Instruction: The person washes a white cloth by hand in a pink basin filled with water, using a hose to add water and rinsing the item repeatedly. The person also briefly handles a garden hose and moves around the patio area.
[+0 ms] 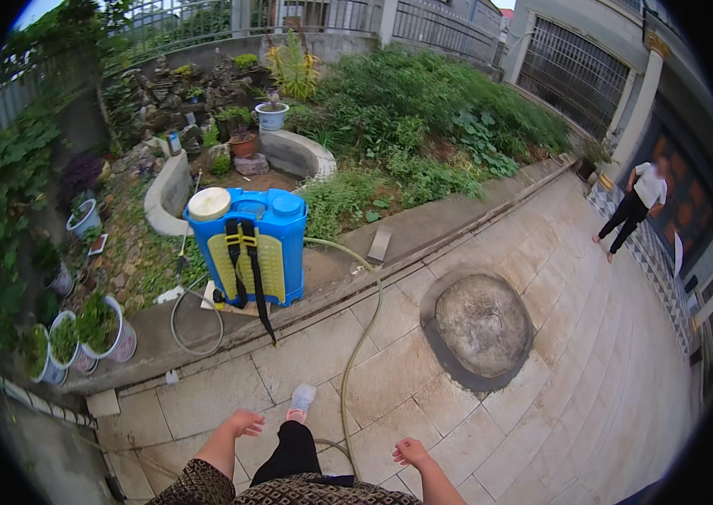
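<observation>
My left hand (pixel 245 423) hangs over the paving, fingers loosely apart and holding nothing. To the right of my raised knee, my right hand (pixel 410 452) is also bare, its fingers loosely curled. Ahead of me a blue backpack sprayer (pixel 294 252) with a yellow back panel stands upright on the low concrete ledge. It has a whitish round lid (pixel 209 204) and black shoulder straps (pixel 255 271). A thin spray hose (pixel 222 325) loops at its left side. From behind the sprayer a yellowish garden hose (pixel 362 341) runs over the ledge and down across the tiles towards my feet.
A round concrete cover (pixel 484 325) lies in the paving at right. Potted plants in white pots (pixel 123 338) line the ledge at left. A curved concrete border (pixel 170 189) and green shrubs (pixel 407 101) are beyond. Another person (pixel 634 202) stands by the house steps.
</observation>
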`<state>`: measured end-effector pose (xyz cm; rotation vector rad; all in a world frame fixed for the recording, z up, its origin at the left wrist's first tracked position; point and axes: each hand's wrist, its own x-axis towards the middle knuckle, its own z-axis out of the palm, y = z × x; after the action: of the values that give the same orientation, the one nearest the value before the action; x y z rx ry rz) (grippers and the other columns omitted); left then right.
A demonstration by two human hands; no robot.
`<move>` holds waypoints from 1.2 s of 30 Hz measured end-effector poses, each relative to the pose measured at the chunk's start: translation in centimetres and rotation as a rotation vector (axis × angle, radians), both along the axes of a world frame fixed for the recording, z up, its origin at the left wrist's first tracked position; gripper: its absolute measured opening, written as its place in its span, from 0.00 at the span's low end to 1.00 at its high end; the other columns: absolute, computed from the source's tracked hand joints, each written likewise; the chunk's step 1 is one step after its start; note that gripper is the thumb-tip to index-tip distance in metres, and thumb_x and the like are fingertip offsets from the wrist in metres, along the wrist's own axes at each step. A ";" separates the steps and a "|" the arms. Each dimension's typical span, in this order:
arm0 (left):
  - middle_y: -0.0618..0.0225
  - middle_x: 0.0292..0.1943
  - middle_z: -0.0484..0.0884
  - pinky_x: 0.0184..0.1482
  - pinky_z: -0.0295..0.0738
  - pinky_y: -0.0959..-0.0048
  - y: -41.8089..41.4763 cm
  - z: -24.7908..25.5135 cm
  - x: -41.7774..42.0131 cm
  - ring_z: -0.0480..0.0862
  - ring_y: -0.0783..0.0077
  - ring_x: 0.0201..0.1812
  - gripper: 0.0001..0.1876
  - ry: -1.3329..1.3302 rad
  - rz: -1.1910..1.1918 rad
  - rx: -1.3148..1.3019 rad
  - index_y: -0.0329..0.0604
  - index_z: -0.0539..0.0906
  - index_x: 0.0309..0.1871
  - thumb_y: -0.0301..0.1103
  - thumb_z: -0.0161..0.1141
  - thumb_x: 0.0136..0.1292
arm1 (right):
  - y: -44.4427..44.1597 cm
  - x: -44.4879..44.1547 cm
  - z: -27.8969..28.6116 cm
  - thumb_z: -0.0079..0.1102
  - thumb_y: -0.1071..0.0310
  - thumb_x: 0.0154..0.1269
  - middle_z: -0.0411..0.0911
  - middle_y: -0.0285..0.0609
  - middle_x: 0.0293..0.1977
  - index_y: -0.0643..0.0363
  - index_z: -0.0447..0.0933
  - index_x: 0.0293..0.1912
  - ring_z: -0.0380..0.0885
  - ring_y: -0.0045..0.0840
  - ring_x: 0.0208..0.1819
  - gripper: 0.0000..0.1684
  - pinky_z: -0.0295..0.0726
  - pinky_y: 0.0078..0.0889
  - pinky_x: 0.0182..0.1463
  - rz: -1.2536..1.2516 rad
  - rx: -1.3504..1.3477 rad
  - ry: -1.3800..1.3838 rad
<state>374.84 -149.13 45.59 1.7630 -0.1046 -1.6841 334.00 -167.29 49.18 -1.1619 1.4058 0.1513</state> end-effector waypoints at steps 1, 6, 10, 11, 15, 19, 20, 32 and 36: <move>0.65 0.34 0.77 0.32 0.74 0.70 -2.9 0.3 1.7 0.77 0.69 0.32 0.12 0.010 -0.021 -0.035 0.38 0.74 0.39 0.35 0.52 0.55 | -1.1 0.8 -0.9 0.42 0.61 0.56 0.75 0.40 0.23 0.62 0.68 0.32 0.75 0.21 0.21 0.13 0.73 0.22 0.20 -0.008 0.019 0.010; 0.67 0.35 0.77 0.31 0.72 0.72 -18.9 0.3 8.4 0.75 0.72 0.32 0.12 -0.042 -0.133 -0.157 0.39 0.75 0.38 0.37 0.52 0.55 | -4.6 3.2 -4.6 0.45 0.63 0.56 0.75 0.42 0.24 0.60 0.68 0.32 0.76 0.25 0.23 0.10 0.73 0.24 0.21 -0.221 0.186 0.074; 0.69 0.34 0.76 0.31 0.72 0.74 -32.4 1.7 11.6 0.74 0.74 0.32 0.11 -0.095 -0.186 -0.241 0.41 0.76 0.37 0.38 0.51 0.56 | -6.6 5.4 -5.4 0.45 0.63 0.56 0.75 0.43 0.24 0.61 0.67 0.32 0.76 0.25 0.22 0.11 0.73 0.25 0.21 -0.310 0.207 0.073; 0.69 0.34 0.76 0.31 0.72 0.75 -35.0 0.9 12.0 0.74 0.74 0.32 0.11 -0.088 -0.187 -0.266 0.42 0.76 0.37 0.38 0.50 0.57 | -7.0 5.7 -5.2 0.44 0.63 0.56 0.75 0.43 0.24 0.62 0.67 0.32 0.76 0.25 0.22 0.11 0.73 0.25 0.21 -0.330 0.211 0.079; 0.68 0.39 0.75 0.31 0.72 0.74 -44.8 1.4 11.4 0.75 0.74 0.32 0.13 -0.062 0.026 -0.303 0.43 0.71 0.45 0.35 0.49 0.58 | -9.1 5.5 -6.7 0.44 0.64 0.57 0.75 0.43 0.24 0.63 0.67 0.33 0.76 0.25 0.21 0.11 0.74 0.25 0.22 -0.300 0.293 0.143; 0.67 0.42 0.73 0.30 0.73 0.73 -52.3 -3.0 13.2 0.75 0.72 0.32 0.16 -0.048 0.182 -0.289 0.42 0.66 0.49 0.34 0.49 0.58 | -13.0 4.6 -7.5 0.44 0.63 0.57 0.75 0.43 0.24 0.63 0.66 0.35 0.76 0.25 0.21 0.12 0.74 0.25 0.22 -0.296 0.339 0.177; 0.66 0.41 0.73 0.30 0.73 0.71 -54.1 -4.1 13.5 0.76 0.70 0.33 0.16 -0.029 0.218 -0.290 0.42 0.65 0.49 0.34 0.49 0.57 | -14.4 4.2 -8.3 0.43 0.63 0.57 0.75 0.43 0.24 0.63 0.66 0.35 0.76 0.25 0.21 0.12 0.74 0.25 0.22 -0.292 0.340 0.173; 0.55 0.35 0.72 0.27 0.76 0.67 -67.6 -16.9 14.1 0.77 0.59 0.32 0.11 0.250 0.749 -0.145 0.34 0.63 0.39 0.32 0.45 0.58 | -31.9 1.7 -7.6 0.44 0.61 0.58 0.75 0.43 0.24 0.63 0.67 0.34 0.75 0.22 0.22 0.14 0.74 0.23 0.24 -0.366 0.175 0.197; 0.54 0.28 0.72 0.27 0.76 0.69 -70.3 -17.3 13.5 0.77 0.60 0.30 0.12 0.344 0.973 -0.135 0.34 0.64 0.35 0.36 0.45 0.59 | -32.5 0.7 -8.1 0.44 0.61 0.58 0.75 0.42 0.24 0.63 0.67 0.34 0.75 0.22 0.22 0.13 0.74 0.23 0.24 -0.409 0.202 0.213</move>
<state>388.36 -219.41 28.34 1.0876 0.6699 -1.1625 334.70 -199.80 41.09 -0.6897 1.7435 0.1260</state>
